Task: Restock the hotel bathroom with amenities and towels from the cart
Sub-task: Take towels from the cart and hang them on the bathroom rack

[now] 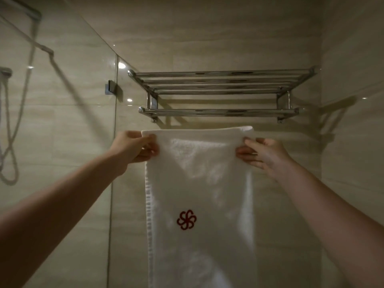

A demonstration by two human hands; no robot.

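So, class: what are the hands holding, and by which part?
The towel, by its top edge: the left hand grips the upper left corner, the right hand the upper right corner. It hangs below the rack.

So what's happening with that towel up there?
A person is holding a white towel up by its top edge, the left hand pinching one corner and the right hand the other. It hangs straight down, red logo facing out, just below the metal towel rack, not yet on it.
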